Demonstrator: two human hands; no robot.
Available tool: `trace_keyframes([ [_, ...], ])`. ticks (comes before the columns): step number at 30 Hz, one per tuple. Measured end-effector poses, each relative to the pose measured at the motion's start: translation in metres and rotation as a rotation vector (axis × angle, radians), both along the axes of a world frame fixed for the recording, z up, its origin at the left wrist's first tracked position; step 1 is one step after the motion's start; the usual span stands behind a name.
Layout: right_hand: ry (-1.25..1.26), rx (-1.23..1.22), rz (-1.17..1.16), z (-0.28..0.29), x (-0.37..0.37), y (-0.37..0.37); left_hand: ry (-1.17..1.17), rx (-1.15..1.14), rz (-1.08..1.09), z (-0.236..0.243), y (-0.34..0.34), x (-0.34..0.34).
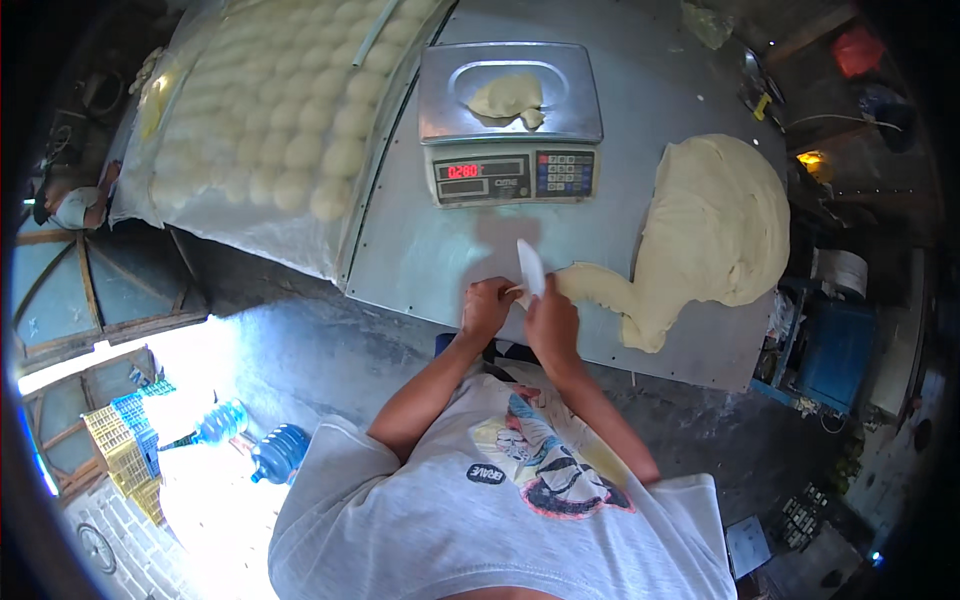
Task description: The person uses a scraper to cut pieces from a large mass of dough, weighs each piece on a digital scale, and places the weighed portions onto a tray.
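Observation:
My right hand (552, 325) is closed around a flat tool with a white blade (531, 268), a scraper or knife, its tip pointing up and away. Beside it on the left, my left hand (485, 308) pinches a small pale bit that looks like dough. A narrow strip of dough (597, 286) runs from my right hand to the large, smooth mass of dough (715, 220) on the metal table (400, 270). Beyond my hands stands a digital scale (515, 190) with red lit digits. An irregular lump of dough (510, 97) and a smaller bit rest on its pan.
At the left, rows of round dough balls (300, 150) lie under clear plastic sheeting. Blue water jugs (280, 452) and yellow and blue crates (125, 440) stand on the lower-left floor. Another person (78, 207) shows at the far left. A blue box-like object (832, 350) stands right of the table.

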State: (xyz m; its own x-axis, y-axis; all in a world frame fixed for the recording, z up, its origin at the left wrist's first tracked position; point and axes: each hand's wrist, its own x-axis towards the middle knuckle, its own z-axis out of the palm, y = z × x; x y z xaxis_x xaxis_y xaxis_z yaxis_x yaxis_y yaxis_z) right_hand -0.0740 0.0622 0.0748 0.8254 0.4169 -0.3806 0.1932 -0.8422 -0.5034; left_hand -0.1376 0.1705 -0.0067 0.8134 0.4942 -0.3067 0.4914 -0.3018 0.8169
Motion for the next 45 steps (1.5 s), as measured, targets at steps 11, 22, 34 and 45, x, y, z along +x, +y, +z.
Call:
trace_keyframes([
  [11, 0.231, 0.742, -0.191, -0.061, 0.016, -0.062, -0.613, 0.036, 0.158, 0.056, 0.073, 0.079],
  [22, 0.159, 0.879, -0.787, -0.005, 0.015, -0.158, -0.367, 0.241, -0.195, 0.06, 0.066, 0.124],
  [34, -0.069, 0.282, -0.031, 0.03, 0.014, -0.053, -0.03, -0.143, 0.035, -0.03, -0.004, -0.004],
  [45, 0.043, 0.589, 0.03, -0.07, 0.025, -0.024, -0.398, 0.181, 0.201, 0.003, 0.054, -0.008],
])
